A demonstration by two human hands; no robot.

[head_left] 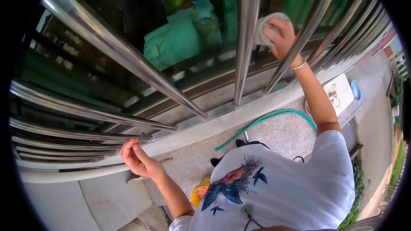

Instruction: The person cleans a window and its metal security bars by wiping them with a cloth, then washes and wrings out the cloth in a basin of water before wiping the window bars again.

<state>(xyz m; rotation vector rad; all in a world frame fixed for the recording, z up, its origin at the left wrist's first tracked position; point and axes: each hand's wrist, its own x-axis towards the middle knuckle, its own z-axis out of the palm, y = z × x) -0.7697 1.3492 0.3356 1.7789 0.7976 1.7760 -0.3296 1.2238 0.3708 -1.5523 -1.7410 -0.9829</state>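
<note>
My right hand [280, 38] reaches up between the steel bars, its fingers closed over a crumpled white cloth [266, 28]. The cloth lies right beside an upright shiny bar [247, 38], in front of the dark window glass [205, 55]. Another bar [302, 42] passes close to the wrist, which wears a thin bracelet [298, 64]. Lower on the left, my left hand [139, 160] is raised with fingers curled in and thumb against them, and no object shows in it. Its fingertips are at the lower end of a bar [128, 136] near the sill.
Below lies speckled paving with a green hose [274, 113] across it. A yellow bucket [200, 191] stands near my body. To the right are a white slab [340, 94] with a tap-like metal fitting and a blue basin [355, 90]. A ledge [205, 126] runs under the bars.
</note>
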